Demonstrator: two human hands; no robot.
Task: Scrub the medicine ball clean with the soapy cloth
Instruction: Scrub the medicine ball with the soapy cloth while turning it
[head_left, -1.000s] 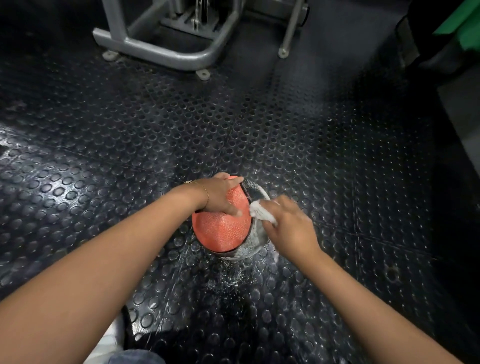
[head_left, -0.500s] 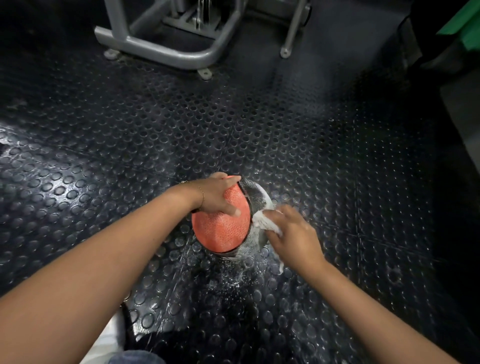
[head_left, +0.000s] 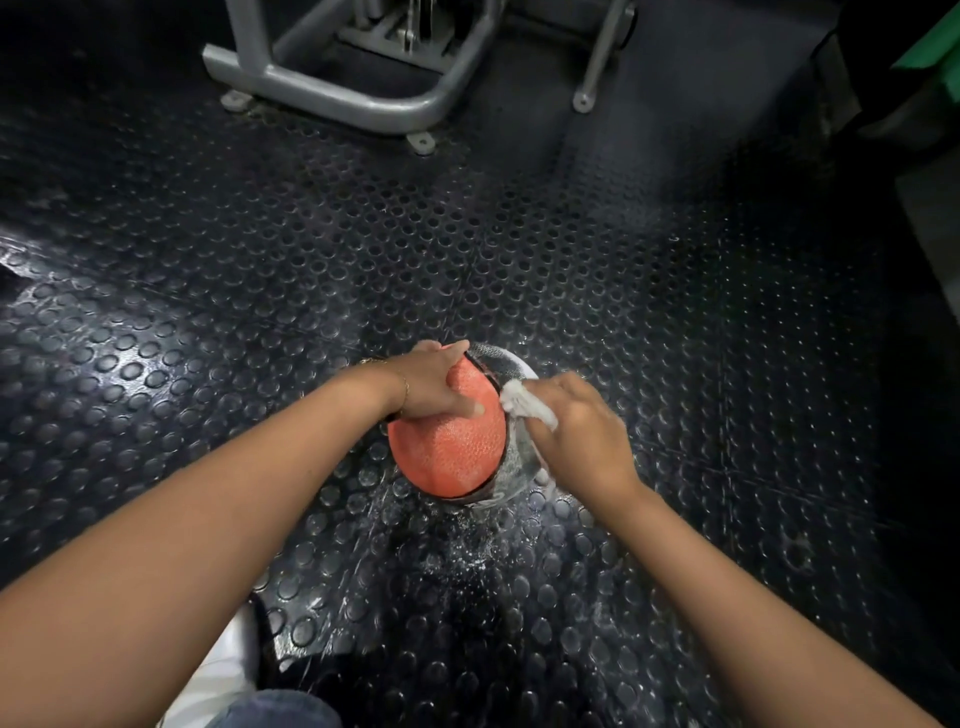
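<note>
Medicine ball (head_left: 452, 452) (orange panel up, grey side lathered) sits on the wet studded rubber floor (head_left: 363, 234). Left hand (head_left: 436, 387) presses its top with flat fingers, grip released; right hand (head_left: 576, 431) has its grip clenched around the white soapy cloth (head_left: 524, 405), against the ball's grey right side.

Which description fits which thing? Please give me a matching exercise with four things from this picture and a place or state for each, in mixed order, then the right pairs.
Things:
1. ball
2. cloth
3. left hand
4. frame

Descriptions:
a. grey metal, at the far end of the floor
b. white, gripped in the right hand
c. partly orange, standing on the wet floor
d. resting on top of the ball, fingers straight

Pairs: 1-c, 2-b, 3-d, 4-a
</note>
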